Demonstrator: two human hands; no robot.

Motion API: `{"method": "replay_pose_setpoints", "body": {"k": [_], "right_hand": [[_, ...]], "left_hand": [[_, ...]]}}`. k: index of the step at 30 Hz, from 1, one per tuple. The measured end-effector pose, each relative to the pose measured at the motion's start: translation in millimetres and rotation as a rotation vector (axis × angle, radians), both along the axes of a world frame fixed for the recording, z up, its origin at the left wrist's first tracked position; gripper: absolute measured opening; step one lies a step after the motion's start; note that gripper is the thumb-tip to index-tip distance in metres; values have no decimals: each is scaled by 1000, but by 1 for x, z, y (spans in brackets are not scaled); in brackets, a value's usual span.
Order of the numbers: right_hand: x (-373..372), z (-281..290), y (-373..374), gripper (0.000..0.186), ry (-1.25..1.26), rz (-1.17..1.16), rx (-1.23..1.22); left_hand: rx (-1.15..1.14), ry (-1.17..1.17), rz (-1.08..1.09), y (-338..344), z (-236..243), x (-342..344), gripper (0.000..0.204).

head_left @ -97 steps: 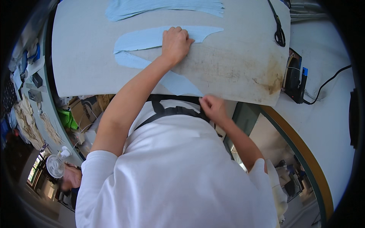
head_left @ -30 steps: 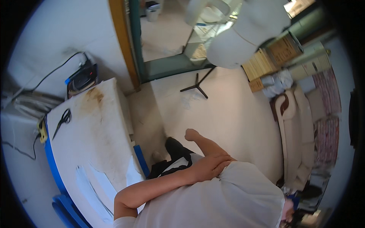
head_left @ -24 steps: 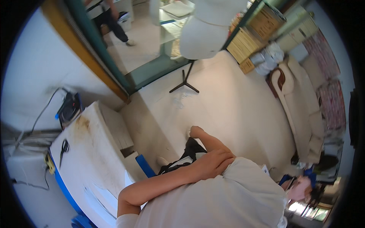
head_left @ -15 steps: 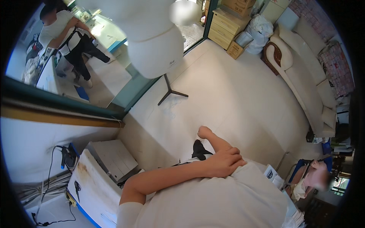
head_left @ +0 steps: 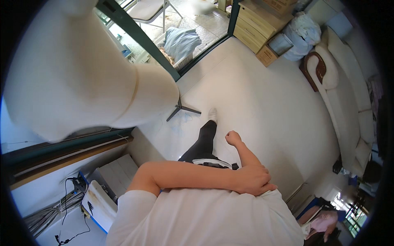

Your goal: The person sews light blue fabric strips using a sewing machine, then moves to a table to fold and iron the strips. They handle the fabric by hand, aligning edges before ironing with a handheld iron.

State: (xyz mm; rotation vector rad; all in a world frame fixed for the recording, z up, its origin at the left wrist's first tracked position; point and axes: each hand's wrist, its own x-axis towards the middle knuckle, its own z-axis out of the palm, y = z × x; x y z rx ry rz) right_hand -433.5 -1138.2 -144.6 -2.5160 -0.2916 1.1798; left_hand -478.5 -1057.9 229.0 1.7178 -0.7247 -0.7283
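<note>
Across the shirt (head_left: 209, 215), left hand (head_left: 255, 180) clasps right arm (head_left: 249, 156); right hand (head_left: 233, 138) seems loosely fisted.

A pale dress form (head_left: 98, 82) looms at my left, black tripod legs (head_left: 180, 108) showing by its lower end on the light floor (head_left: 262, 106). Upper right I have a wooden drawer cabinet (head_left: 254, 24), a cardboard box (head_left: 266, 56), a whitish plastic bag (head_left: 305, 35) and a long cream sofa (head_left: 349, 98). Beyond the green frame (head_left: 156, 53), I make out a chair (head_left: 143, 9) near bluish cloth (head_left: 180, 43), heaped in what looks like a basket (head_left: 183, 62).

White short-sleeved shirt (head_left: 205, 217), dark trousers (head_left: 204, 141), pale shoe (head_left: 212, 115)
</note>
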Motion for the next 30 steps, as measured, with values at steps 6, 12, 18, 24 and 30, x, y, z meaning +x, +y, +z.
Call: {"method": "replay_pose_setpoints", "body": {"k": [6,12,18,24,30], "right_hand": [[146,-31,24,26,-47,-9,104],[305,-31,61,22,-21,-126,82],[426,7,142,26,-133,263,92],[549,24,232,28,28,481,-45],[612,7,332,29,81,806,-118]], "left_hand": [[106,-85,-227,20,13,172,67],[115,-134,-101,56,9,308,61],[124,-37,90,108,8,447,58],[72,-97,364,190,3,547,56],[81,-57,743,297,-2,605,49]]}}
